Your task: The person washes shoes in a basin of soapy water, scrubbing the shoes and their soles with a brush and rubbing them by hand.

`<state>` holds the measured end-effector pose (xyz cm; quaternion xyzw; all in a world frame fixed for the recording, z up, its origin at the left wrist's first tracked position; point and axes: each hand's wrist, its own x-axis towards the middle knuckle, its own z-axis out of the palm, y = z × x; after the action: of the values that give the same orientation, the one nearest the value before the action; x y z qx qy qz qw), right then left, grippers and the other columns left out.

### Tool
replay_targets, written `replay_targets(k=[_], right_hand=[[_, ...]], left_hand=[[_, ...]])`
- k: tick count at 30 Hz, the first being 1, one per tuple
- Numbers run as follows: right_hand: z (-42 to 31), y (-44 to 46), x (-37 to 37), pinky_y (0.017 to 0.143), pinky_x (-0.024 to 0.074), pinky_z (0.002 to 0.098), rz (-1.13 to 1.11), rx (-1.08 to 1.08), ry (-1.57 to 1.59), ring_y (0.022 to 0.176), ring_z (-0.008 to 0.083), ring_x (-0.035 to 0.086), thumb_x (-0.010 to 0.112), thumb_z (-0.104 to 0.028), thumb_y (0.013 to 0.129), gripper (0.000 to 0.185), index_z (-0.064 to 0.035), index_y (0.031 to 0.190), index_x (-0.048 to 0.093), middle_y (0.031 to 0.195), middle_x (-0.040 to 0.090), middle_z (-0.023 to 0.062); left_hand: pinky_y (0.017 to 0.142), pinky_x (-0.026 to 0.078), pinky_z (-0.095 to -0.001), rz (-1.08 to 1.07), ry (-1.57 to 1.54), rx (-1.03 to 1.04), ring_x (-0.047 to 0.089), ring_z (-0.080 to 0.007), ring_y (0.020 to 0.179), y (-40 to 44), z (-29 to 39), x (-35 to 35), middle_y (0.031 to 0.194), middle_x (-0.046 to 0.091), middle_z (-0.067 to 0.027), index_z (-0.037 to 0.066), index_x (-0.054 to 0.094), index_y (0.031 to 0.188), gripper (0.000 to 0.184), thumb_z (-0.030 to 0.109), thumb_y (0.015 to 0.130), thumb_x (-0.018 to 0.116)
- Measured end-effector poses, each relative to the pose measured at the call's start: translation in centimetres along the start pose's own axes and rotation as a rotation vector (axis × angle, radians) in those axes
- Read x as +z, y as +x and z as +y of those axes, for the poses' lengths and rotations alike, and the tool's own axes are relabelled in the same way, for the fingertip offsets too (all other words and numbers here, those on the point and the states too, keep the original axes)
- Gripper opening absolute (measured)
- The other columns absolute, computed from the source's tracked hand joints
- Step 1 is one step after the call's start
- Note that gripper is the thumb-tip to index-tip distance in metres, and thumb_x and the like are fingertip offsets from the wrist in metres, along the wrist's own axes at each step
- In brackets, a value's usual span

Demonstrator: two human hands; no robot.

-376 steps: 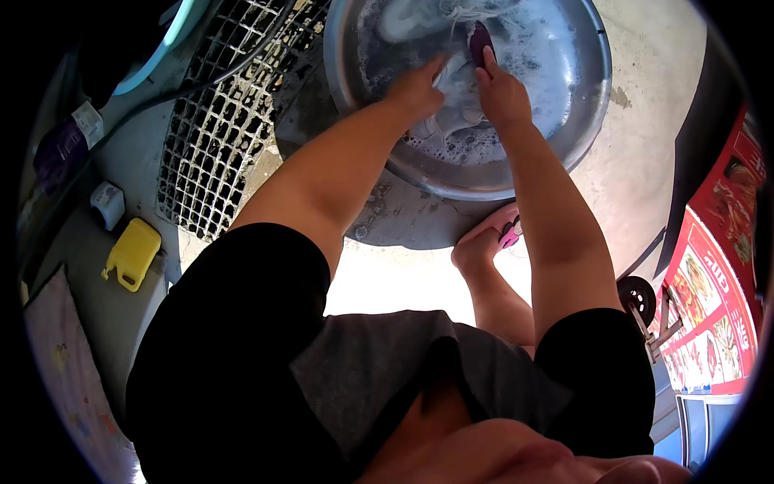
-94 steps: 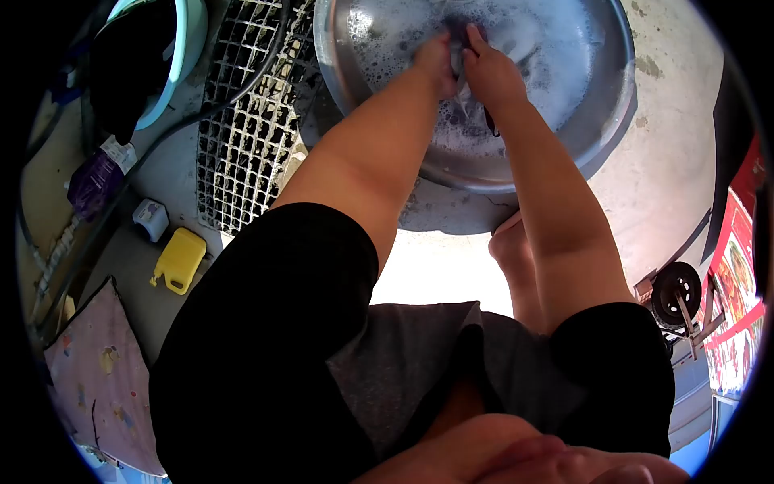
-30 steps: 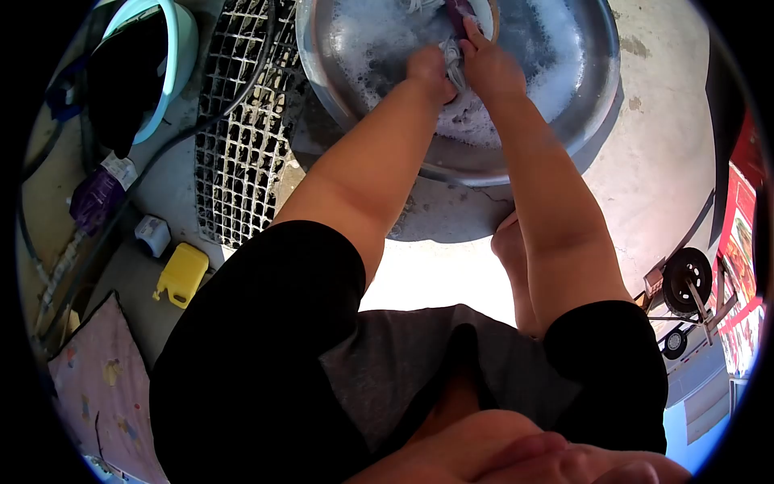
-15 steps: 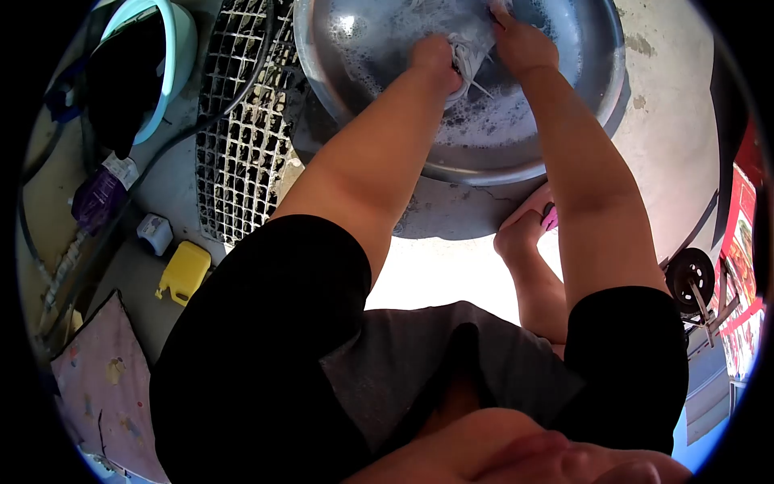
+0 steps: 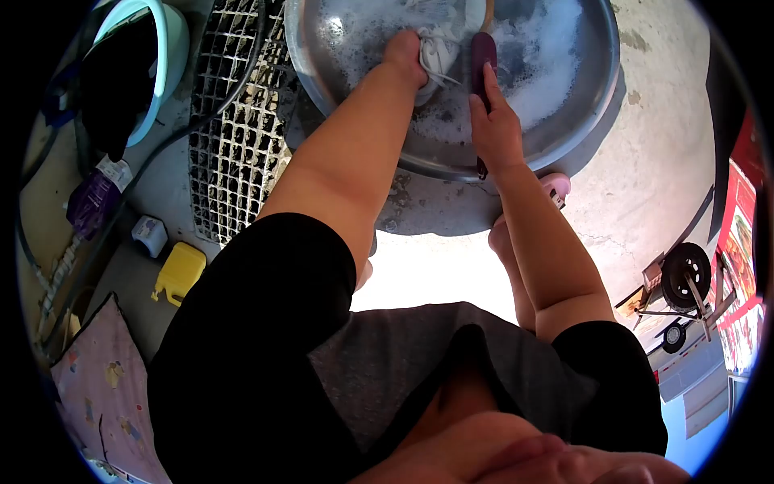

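Note:
A wide metal basin [image 5: 592, 105] of foamy water stands at the top of the view. Over its left half, my left hand [image 5: 405, 58] is closed on a white shoe [image 5: 438, 55] with loose laces; the shoe's outline is partly hidden by the hand and suds. My right hand [image 5: 497, 127] grips a dark purple brush [image 5: 482, 55], its handle end pointing down toward the basin's near rim. The brush is just right of the shoe, with a small gap between them. Beyond the brush, a white item with a tan edge [image 5: 477, 14] lies at the top edge of the frame.
A metal floor grate [image 5: 234, 133] with a dark hose [image 5: 181, 133] lies left of the basin. Farther left are a light-blue tub [image 5: 174, 56] holding dark cloth, a purple bag [image 5: 90, 202], a white bottle [image 5: 150, 234] and a yellow jug [image 5: 179, 273]. A wheeled frame [image 5: 685, 277] stands right.
The right hand has come back toward the body and the purple brush now shows fully. My left hand has shifted slightly left with the white shoe.

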<state>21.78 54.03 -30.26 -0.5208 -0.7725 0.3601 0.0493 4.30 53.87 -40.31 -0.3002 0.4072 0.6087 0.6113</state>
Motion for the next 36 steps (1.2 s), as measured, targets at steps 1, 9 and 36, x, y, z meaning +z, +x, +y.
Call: replay_targets(k=[1, 9, 36], right_hand=[[-1.3, -0.1, 0.3, 0.08, 0.0519, 0.0427, -0.053, 0.014, -0.078, 0.098, 0.034, 0.066, 0.05, -0.027, 0.096, 0.055, -0.0255, 0.15, 0.036, 0.108, 0.068, 0.0209], [-5.9, 10.0, -3.5, 0.086, 0.0495, 0.0495, -0.203, 0.022, -0.46, 0.096, 0.0393, 0.064, 0.048, -0.033, 0.096, 0.054, -0.0131, 0.146, 0.039, 0.102, 0.067, 0.0239], [3.4, 9.7, 0.1, 0.076, 0.0509, 0.0366, -0.014, 0.187, -0.086, 0.086, 0.0276, 0.065, 0.057, -0.027, 0.09, 0.064, -0.0102, 0.148, 0.037, 0.106, 0.067, 0.02]], left_hand=[[0.086, 0.056, -0.0455, 0.002, 0.033, -0.002, 0.067, -0.0299, 0.097, 0.0, 0.0, -0.1, 0.112, 0.065, -0.0177, -0.003, 0.06, 0.111, 0.035, 0.017, 0.097, 0.034], [0.084, 0.056, -0.0444, -0.075, -0.093, -0.002, 0.067, -0.0293, 0.095, 0.3, -0.3, 0.9, 0.109, 0.066, -0.0157, 0.0, 0.059, 0.115, 0.035, 0.019, 0.099, 0.034], [0.079, 0.054, -0.0462, 0.012, 0.071, -0.012, 0.066, -0.0307, 0.093, 2.6, -0.9, 2.9, 0.106, 0.065, -0.0187, -0.008, 0.058, 0.109, 0.026, 0.011, 0.09, 0.055]])
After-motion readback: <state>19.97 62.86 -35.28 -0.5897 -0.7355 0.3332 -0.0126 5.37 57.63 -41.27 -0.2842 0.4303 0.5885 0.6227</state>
